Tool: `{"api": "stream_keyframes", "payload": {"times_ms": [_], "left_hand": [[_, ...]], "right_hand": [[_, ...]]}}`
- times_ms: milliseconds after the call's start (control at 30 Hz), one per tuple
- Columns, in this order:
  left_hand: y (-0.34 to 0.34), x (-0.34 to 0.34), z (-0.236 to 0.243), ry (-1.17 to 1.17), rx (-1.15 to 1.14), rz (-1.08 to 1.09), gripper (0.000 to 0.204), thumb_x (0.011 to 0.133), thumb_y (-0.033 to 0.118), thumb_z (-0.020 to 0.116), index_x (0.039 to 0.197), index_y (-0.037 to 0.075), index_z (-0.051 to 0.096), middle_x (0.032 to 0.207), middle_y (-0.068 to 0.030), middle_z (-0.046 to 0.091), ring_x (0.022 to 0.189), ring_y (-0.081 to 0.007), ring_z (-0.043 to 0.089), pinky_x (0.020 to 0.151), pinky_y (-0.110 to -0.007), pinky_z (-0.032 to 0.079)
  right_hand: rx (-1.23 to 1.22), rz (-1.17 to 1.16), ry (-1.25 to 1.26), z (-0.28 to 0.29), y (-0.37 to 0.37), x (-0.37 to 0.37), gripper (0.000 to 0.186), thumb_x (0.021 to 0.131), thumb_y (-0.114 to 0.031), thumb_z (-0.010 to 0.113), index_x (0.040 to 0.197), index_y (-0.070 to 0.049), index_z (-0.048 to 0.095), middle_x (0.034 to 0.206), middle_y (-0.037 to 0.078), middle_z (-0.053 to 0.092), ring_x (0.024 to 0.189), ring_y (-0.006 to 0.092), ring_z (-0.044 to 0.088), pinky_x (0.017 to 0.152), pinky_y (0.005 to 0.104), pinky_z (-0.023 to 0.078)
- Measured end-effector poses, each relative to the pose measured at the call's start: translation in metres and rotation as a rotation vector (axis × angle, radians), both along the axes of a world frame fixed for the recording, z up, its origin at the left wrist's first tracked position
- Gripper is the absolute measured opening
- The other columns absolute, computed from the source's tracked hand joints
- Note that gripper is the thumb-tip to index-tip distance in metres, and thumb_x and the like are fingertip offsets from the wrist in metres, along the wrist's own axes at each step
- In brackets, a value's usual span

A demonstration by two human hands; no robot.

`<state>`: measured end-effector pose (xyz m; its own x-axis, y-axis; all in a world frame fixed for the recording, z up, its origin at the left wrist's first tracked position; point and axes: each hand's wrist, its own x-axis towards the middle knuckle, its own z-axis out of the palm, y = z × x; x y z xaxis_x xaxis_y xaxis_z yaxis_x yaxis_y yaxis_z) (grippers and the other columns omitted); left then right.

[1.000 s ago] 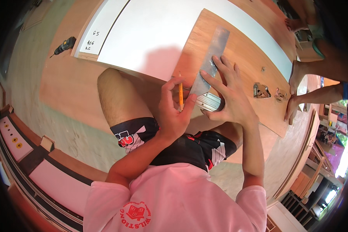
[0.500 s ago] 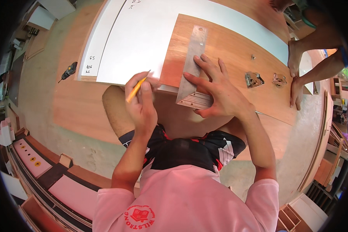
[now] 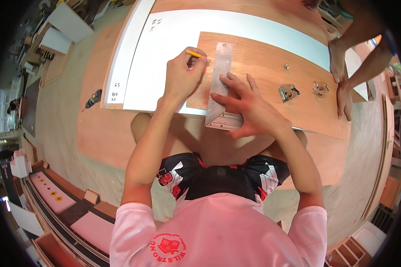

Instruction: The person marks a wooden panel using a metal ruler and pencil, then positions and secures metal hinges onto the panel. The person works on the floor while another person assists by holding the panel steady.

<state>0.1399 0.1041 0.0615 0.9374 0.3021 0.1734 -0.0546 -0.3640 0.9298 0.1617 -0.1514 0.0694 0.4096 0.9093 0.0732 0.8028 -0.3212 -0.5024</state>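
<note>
The left hand (image 3: 182, 78) pinches a yellow pencil (image 3: 193, 54); the right hand (image 3: 256, 109), spread and unclenched, presses a carpenter's square (image 3: 218, 80) onto brown plywood (image 3: 258, 62): scuffed silver blade (image 3: 222, 62), 1 round hole (image 3: 224, 45) at its far end, grooved stock (image 3: 226, 121).

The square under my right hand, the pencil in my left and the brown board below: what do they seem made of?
Square: the flat grey blade is probably steel, from its dull sheen; the stock's pale streaks leave metal or wood open. Pencil: likely wood, its even yellow suggesting paint. Brown board: apparently plywood, smooth and bare-looking, judging by its grain.
</note>
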Motion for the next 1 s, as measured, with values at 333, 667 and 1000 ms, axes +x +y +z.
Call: {"api": "stream_keyframes", "payload": {"times_ms": [333,667,1000], "left_hand": [[-0.004,0.003,-0.01,-0.008,0.185,-0.032,0.016,0.102,0.015,0.07,0.105,0.001,0.076,0.082,-0.0077,0.076,0.073,-0.0143,0.069,0.07,-0.032,0.055],[-0.007,0.002,-0.009,-0.006,0.161,-0.023,0.016,0.102,0.014,0.071,0.106,0.0,0.077,0.083,-0.0078,0.077,0.073,-0.0123,0.068,0.069,-0.03,0.054],[-0.01,-0.004,-0.011,0.009,0.148,0.004,0.018,0.1,0.016,0.07,0.102,-0.001,0.077,0.078,-0.0084,0.075,0.069,-0.0123,0.067,0.067,-0.031,0.054]], "right_hand": [[0.056,0.003,-0.093,-0.014,-0.002,-0.001,0.105,0.062,-0.046,0.093,0.157,-0.018,0.06,0.172,0.026,0.037,0.165,0.043,0.028,0.132,0.0741,0.016],[0.068,-0.003,-0.107,-0.014,-0.001,-0.002,0.103,0.063,-0.045,0.093,0.156,-0.018,0.061,0.172,0.024,0.038,0.165,0.0423,0.029,0.132,0.0729,0.017],[0.049,0.002,-0.115,-0.015,-0.001,0.0,0.103,0.062,-0.046,0.093,0.157,-0.018,0.06,0.173,0.024,0.036,0.165,0.0417,0.028,0.132,0.0734,0.017]]}}
